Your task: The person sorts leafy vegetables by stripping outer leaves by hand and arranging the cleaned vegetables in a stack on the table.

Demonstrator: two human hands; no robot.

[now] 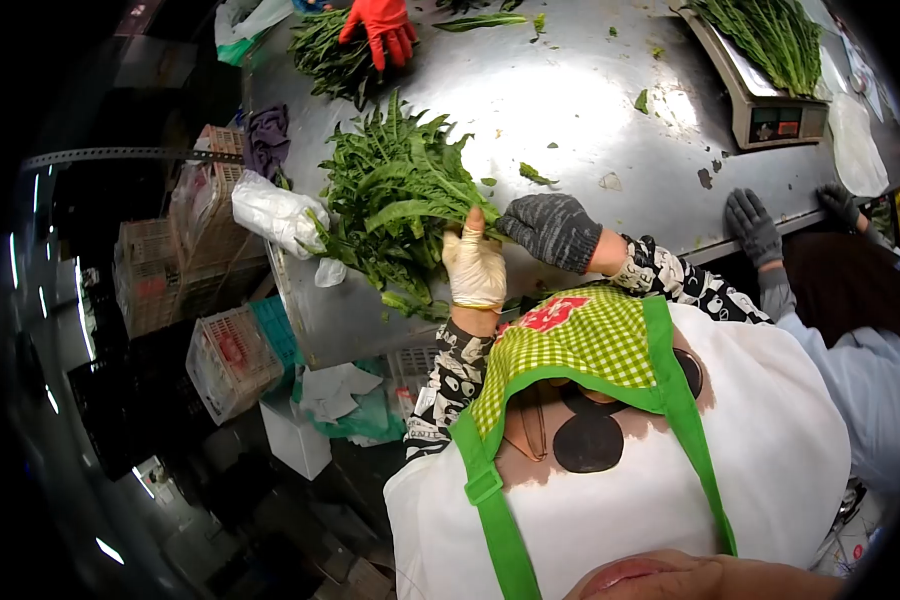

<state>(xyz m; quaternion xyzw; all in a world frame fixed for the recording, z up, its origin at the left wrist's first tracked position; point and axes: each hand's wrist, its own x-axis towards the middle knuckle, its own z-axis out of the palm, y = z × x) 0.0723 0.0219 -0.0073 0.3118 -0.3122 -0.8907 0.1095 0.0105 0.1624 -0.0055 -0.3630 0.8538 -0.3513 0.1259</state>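
Observation:
My left hand (473,262), in a pale glove with the thumb tip bare, is closed around the stem end of a bunch of leafy greens (400,185). The leaves fan out to the left over the metal table (420,345). My right hand (552,230), in a dark grey knitted glove, meets the stem ends from the right. Its fingers are curled together at the stems, and their tips are partly hidden. A small loose leaf (536,174) lies above my right hand.
Across the table a red-gloved hand (380,28) rests on more greens (330,60). A scale (770,115) holds greens at the upper right. Grey-gloved hands of a co-worker (755,225) touch the right edge. A white plastic roll (275,212) and crates (232,360) are left.

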